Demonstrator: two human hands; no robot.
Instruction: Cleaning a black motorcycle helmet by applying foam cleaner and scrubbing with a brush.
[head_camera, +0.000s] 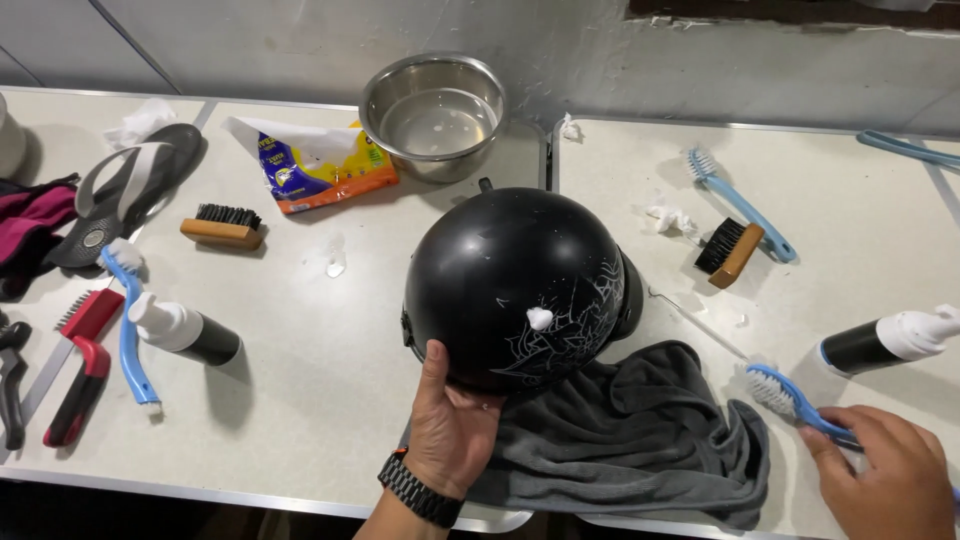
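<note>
Nearest the camera, at the front edge of the bench, the left hand cups the lower rim of a black helmet, thumb up against the shell and fingers tucked underneath, so it is grasping the helmet and steadying it. At the right, the right hand is clenched around the handle of a blue toothbrush, whose white bristles hover just above the bench, apart from the helmet. The helmet sits dome-up on a crumpled grey cloth, near the middle of the bench.

As for progress, 1 small blob of white foam sits on the dome beside pale scratchy markings, and it looks unspread; the shell shows no lather elsewhere. The judgement is that cleaning has barely begun: foam applied, scrubbing and wiping left.

Further back, on the left, lie a red-handled brush, a second blue toothbrush, a foam bottle, a wooden brush and a sandal. On the right lie another foam bottle, a wooden brush and a blue toothbrush. Farthest, by the wall, stand a torn pouch and a steel bowl holding a little water.
</note>
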